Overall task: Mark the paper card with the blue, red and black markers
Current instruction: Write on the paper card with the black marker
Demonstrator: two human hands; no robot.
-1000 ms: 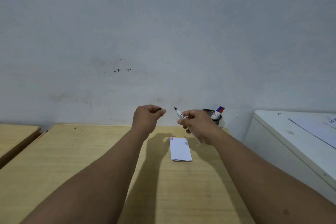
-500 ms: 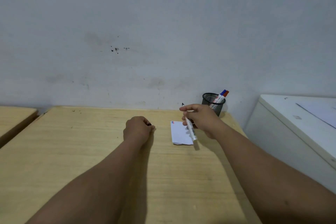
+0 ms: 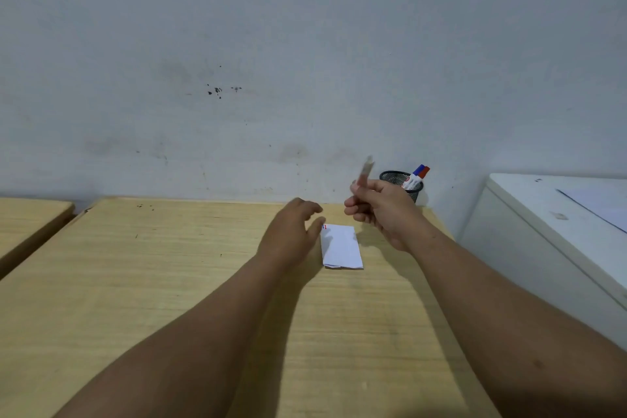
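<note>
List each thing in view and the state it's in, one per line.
Paper card: flat on the wooden table, small red and blue marks at its far left corner.
Marker: held up in the right hand, blurred.
Left hand: open, beside the card's left edge.
Mesh pen cup: upright, holding red- and blue-capped markers.

Office: wooden desk (image 3: 169, 282), mesh pen cup (image 3: 403, 180)

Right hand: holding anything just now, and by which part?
The right hand holds a marker, gripped around its lower barrel; the motion-blurred upper end sticks up above the fingers. The left hand holds nothing.
</note>
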